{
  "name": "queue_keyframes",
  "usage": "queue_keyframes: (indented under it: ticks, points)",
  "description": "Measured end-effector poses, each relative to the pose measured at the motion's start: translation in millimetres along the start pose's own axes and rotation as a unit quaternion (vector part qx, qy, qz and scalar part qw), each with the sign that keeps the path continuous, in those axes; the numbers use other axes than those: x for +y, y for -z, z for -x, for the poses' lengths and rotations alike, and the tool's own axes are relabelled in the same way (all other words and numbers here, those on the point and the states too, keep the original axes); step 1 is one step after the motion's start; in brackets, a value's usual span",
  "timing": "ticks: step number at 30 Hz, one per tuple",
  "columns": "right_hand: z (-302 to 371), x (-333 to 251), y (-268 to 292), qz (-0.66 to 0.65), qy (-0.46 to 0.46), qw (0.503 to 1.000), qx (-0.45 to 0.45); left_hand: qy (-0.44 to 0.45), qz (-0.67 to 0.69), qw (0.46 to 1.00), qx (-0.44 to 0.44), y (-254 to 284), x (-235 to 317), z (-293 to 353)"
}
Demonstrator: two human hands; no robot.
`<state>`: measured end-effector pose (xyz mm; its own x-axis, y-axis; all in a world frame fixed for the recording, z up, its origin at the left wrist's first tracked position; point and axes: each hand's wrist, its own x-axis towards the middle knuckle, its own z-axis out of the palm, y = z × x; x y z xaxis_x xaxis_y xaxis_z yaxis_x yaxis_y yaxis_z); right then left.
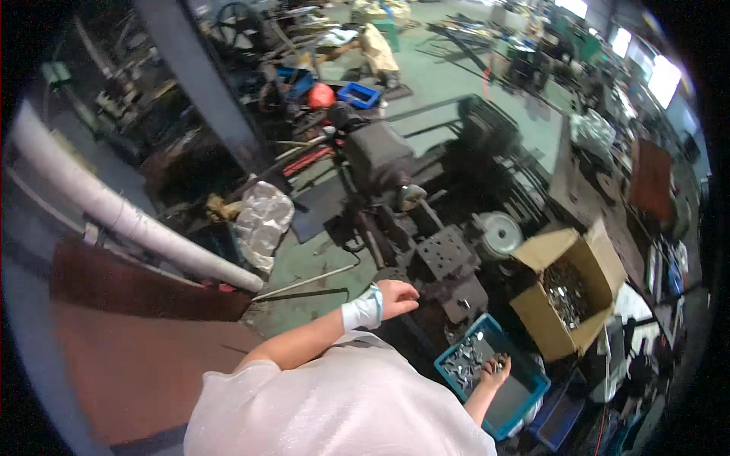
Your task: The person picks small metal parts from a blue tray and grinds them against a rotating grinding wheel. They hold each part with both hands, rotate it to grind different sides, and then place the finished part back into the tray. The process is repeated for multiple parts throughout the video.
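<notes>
My left hand, with a white wrap round the wrist, hovers beside the dark machine's near side. Its fingers are loosely extended and nothing shows in them. My right hand is down in a teal plastic bin, palm up, its fingers curled round several small metal parts. More shiny metal parts lie in the bin's far left portion. In front of me stands the machine, with a drilled metal block and a flat plate carrying one small metal piece.
An open cardboard box of small metal parts stands right of the bin. A round handwheel sits on the machine. To the left are a pale pipe and a reddish-brown panel. A blue crate lies farther off on the green floor.
</notes>
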<state>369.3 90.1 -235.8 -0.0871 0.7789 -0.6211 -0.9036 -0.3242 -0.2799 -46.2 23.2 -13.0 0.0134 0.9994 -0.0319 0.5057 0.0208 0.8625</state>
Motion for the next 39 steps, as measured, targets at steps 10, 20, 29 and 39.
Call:
queue_keyframes:
  ticks: [10,20,29,39]
  points:
    - [135,88,-213,0.365,0.311,0.865,-0.149,0.363,0.557,0.711,-0.229,-98,39,-48]
    - [178,167,-260,0.644,0.543,0.455,-0.289,0.181,0.814,0.514,-0.202,-87,13,-26]
    - [173,212,-266,0.633,0.512,0.465,-0.347,0.204,0.8,0.548,-0.135,-58,-49,4]
    - [168,275,-294,0.499,0.237,0.788,-0.27,0.342,0.759,0.537,-0.138,40,-73,20]
